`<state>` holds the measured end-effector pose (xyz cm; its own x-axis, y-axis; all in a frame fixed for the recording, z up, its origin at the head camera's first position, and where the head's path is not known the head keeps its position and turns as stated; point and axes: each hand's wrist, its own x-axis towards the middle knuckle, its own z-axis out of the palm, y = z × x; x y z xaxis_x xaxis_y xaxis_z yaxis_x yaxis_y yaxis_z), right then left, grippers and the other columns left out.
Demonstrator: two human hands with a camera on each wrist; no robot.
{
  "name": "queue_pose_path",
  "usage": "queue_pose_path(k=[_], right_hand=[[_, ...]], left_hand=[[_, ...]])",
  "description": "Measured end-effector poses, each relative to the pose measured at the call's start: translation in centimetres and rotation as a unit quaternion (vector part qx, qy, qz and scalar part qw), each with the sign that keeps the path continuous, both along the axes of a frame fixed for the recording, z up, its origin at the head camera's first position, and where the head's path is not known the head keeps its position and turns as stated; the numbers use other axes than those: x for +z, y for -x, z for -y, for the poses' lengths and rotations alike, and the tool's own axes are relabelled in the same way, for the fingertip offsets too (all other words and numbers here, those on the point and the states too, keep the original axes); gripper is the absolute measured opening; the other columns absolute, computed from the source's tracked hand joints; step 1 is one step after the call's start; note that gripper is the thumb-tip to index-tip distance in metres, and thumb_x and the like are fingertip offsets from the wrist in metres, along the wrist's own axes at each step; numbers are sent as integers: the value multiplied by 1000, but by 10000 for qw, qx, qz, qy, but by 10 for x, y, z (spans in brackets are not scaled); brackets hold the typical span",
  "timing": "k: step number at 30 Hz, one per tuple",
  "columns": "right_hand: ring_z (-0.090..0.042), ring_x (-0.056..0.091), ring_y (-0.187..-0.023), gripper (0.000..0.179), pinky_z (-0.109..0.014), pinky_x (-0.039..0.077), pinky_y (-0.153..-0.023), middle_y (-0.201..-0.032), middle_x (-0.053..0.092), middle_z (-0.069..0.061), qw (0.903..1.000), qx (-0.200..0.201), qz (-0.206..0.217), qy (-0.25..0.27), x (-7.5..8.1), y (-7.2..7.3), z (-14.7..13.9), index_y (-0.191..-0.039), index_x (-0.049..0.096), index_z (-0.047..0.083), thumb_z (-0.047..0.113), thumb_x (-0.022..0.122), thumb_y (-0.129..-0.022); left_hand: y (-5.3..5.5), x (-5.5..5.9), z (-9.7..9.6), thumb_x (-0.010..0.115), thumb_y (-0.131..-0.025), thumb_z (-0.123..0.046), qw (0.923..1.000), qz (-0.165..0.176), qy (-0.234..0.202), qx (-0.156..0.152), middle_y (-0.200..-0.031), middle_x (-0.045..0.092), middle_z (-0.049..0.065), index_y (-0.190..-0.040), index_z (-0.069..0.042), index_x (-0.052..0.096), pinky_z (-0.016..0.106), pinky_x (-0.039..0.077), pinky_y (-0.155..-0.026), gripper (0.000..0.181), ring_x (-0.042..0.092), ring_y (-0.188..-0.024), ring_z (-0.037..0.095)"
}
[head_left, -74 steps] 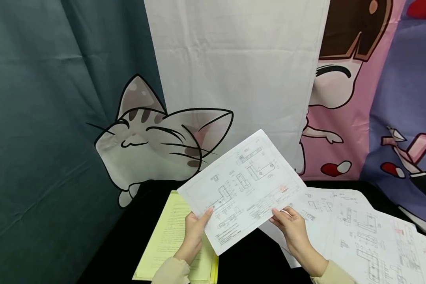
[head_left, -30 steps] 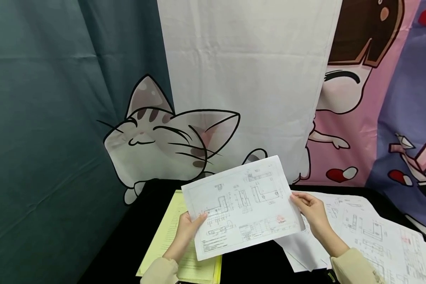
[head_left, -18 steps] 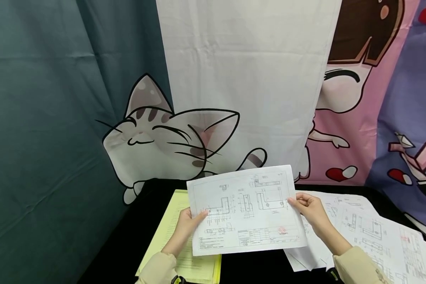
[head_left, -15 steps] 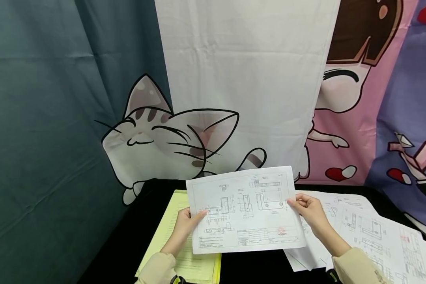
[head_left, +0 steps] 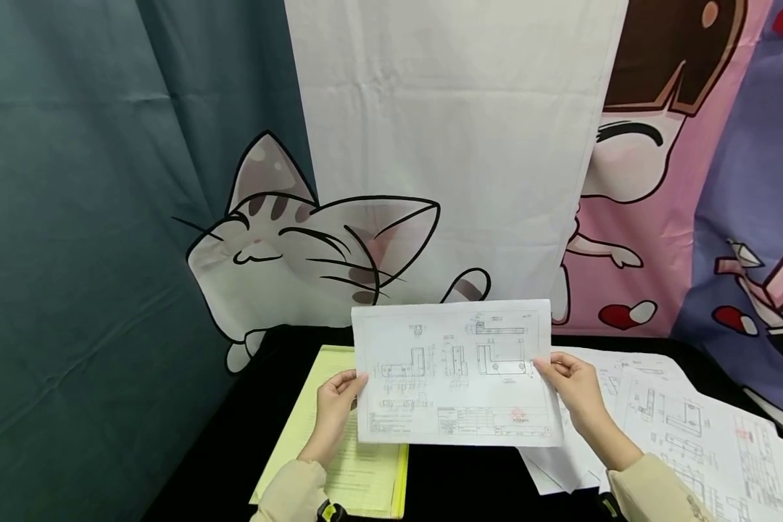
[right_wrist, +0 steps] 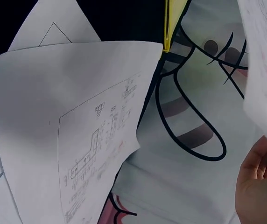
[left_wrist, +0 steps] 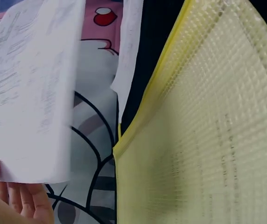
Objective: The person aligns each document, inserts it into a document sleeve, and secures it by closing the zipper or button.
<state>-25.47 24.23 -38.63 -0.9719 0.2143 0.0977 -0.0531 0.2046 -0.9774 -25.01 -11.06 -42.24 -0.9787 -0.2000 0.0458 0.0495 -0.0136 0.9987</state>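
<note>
A white sheet with a printed technical drawing (head_left: 457,391) is held up in front of me, nearly level, its printed side toward the head camera. My left hand (head_left: 336,406) pinches its left edge between thumb and fingers; the left wrist view shows the thumb on the face and the fingers behind. On the opposite edge my right hand (head_left: 574,388) pinches the paper the same way. Below and left lies a yellow mesh zip folder (head_left: 300,449) with printed text showing through, partly behind my left hand and the sheet.
Several more drawing sheets (head_left: 685,435) lie spread and overlapping on the right of the black tabletop (head_left: 457,486). A fabric backdrop (head_left: 457,145) with a cartoon cat hangs right behind the table.
The sheet has turned from a steep tilt to nearly level. My left hand has shifted its grip out to the left edge; my right hand has moved up the right edge.
</note>
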Motion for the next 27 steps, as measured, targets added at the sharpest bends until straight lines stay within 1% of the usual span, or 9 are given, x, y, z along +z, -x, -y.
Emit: queue_pose_path(k=[2,5,9,12,14,18,20,22,27], right_hand=[[4,57,-59,18,-13,50,-57,-61,60,24,9994,-252,11,234,1,-1,0,-95,59,0,17,62,-92],[7,56,-59,12,-11,49,-57,-60,59,25,9962,-490,67,713,0,-1,3,-93,56,5,16,62,-92],[9,56,-59,9,-9,47,-55,-60,61,25,9897,-588,171,1297,-6,-3,13,-89,50,9,10,59,-93],[8,53,-55,12,-10,43,-49,-60,61,23,9828,-559,223,1744,-10,-5,25,-86,47,11,7,55,-94],[7,53,-55,13,-10,42,-49,-61,61,21,9774,-462,271,2045,-13,-7,33,-85,47,12,7,54,-95],[5,56,-60,9,-11,46,-55,-64,63,18,9662,-194,379,2545,-14,-13,47,-88,48,12,9,53,-96],[5,59,-64,6,-11,49,-60,-68,64,18,9646,-115,427,2599,-14,-17,52,-92,48,11,10,52,-96],[4,60,-67,5,-11,49,-63,-70,64,18,9642,-89,500,2603,-14,-21,57,-96,47,9,11,51,-97],[3,63,-75,17,-13,52,-72,-77,65,17,9648,269,579,2552,-17,-27,63,-113,45,2,10,46,-99]], left_hand=[[-1,-1,-4,64,-90,-19,9997,56,-247,20,-81,68,-7,-116,5,55,17,53,-62,37,63,-69,4],[-2,-5,-11,65,-90,-20,9970,323,-683,-146,-81,67,-7,-124,3,47,17,55,-61,45,64,-69,4],[-3,-9,-26,66,-89,-23,9848,731,-1499,-495,-84,65,-5,-121,-2,44,17,56,-67,45,66,-72,7],[-3,-7,-37,66,-89,-26,9736,911,-1926,-819,-86,63,-4,-113,-5,48,16,56,-69,37,66,-75,6],[-5,-3,-44,66,-89,-26,9681,967,-2064,-1041,-85,64,-4,-109,-7,49,16,56,-69,32,65,-73,6],[-9,4,-57,64,-90,-22,9638,971,-2129,-1281,-81,68,-7,-105,-10,55,17,54,-67,21,65,-70,4],[-11,7,-63,64,-90,-21,9654,892,-2097,-1270,-81,69,-10,-106,-12,57,18,53,-69,19,66,-72,4],[-12,8,-71,64,-90,-20,9690,809,-2049,-1118,-81,70,-12,-108,-13,59,20,53,-71,20,67,-73,3],[-9,10,-87,65,-89,-17,9699,529,-2337,-436,-89,68,-13,-118,-14,55,24,54,-78,30,66,-81,5]])
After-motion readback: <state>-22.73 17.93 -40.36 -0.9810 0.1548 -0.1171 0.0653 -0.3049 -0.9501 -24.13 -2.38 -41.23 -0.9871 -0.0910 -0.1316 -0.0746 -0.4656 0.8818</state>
